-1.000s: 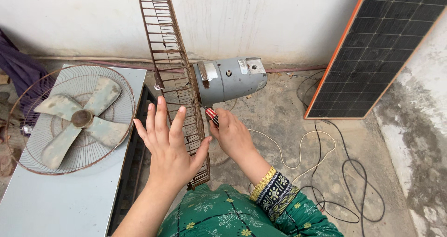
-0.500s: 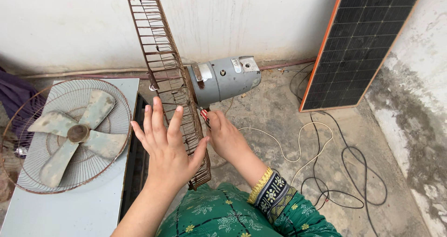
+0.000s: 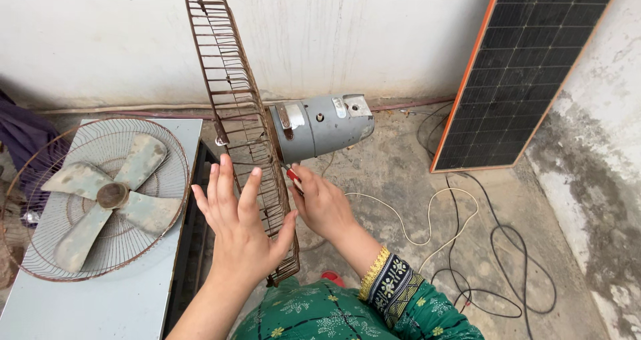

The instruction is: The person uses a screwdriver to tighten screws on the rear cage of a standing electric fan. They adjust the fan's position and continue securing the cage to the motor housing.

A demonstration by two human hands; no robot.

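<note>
Seen from the head camera, the rusty fan guard stands on edge between the two hands, its wire rim running from the top of the picture down toward the person's lap. The left hand is spread wide, fingers straight and apart, with its palm pressed flat against the near side of the guard's lower half; the thumb hooks round the rim toward the right. The right hand sits on the other side of the guard, just beside it, with its fingers curled narrow round a small red-handled tool, whose tip points up toward the spot where the guard meets the motor housing. What kind of tool it is cannot be told, as the hand covers most of it.

The guard is a shallow dish of thin brown wires, badly rusted, seen nearly edge-on. The grey motor housing is a stubby drum fixed to its far side, scuffed and lying level above the concrete floor.

To the left, a second guard with pale fan blades lies flat on a light grey box. A solar panel leans against the wall on the right, with a black cable and a white cable looped on the floor near it.
</note>
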